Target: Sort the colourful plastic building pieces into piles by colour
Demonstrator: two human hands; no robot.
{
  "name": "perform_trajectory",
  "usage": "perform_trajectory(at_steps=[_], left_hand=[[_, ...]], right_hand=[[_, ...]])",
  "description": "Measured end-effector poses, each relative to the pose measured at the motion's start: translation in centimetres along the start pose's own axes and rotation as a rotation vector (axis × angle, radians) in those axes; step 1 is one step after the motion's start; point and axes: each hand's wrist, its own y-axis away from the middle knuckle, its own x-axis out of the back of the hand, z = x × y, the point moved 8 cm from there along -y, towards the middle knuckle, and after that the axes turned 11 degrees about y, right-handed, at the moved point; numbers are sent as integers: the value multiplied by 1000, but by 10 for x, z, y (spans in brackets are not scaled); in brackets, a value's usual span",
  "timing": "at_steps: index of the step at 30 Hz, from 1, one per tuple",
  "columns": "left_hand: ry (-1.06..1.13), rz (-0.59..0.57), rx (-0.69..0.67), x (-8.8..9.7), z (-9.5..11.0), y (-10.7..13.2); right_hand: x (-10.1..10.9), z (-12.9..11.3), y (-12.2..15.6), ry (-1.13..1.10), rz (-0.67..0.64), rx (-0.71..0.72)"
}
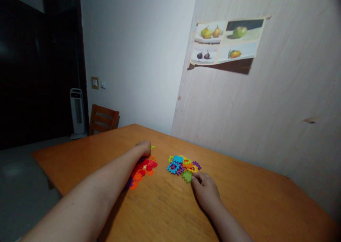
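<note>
My left hand reaches over the far end of a loose pile of red and orange flower-shaped plastic pieces. Its fingers are curled, and a small yellow-green plastic piece pokes out from them. Part of that pile is hidden behind my left forearm. To the right lies a second heap of notched square plastic pieces in blue, purple, orange and yellow. At the near edge of this heap, my right hand pinches the corner of a green notched piece; the fingertips are partly hidden.
Both piles lie on a brown wooden table. Beyond its left far edge stands a wooden chair, with a white tower heater behind. A wall with a fruit poster runs along the far side.
</note>
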Motion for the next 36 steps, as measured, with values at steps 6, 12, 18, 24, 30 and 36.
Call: perform_trajectory(at_steps=[6,12,18,24,30,36], left_hand=[[-36,69,-53,12,24,12],[206,5,-285,-4,89,46],[260,-164,-465,-46,138,81],[374,-200,-522,-65,156,83],[642,-41,-493,-53,146,78],[769,242,-449,0,102,84]], right_hand=[[1,-1,1,-5,12,3],[0,0,0,-6,26,8],[-2,2,-3,-6,30,6],[-3,3,-4,-11,31,10],[2,-1,-3,21,54,12],[6,-25,8,182,41,130]])
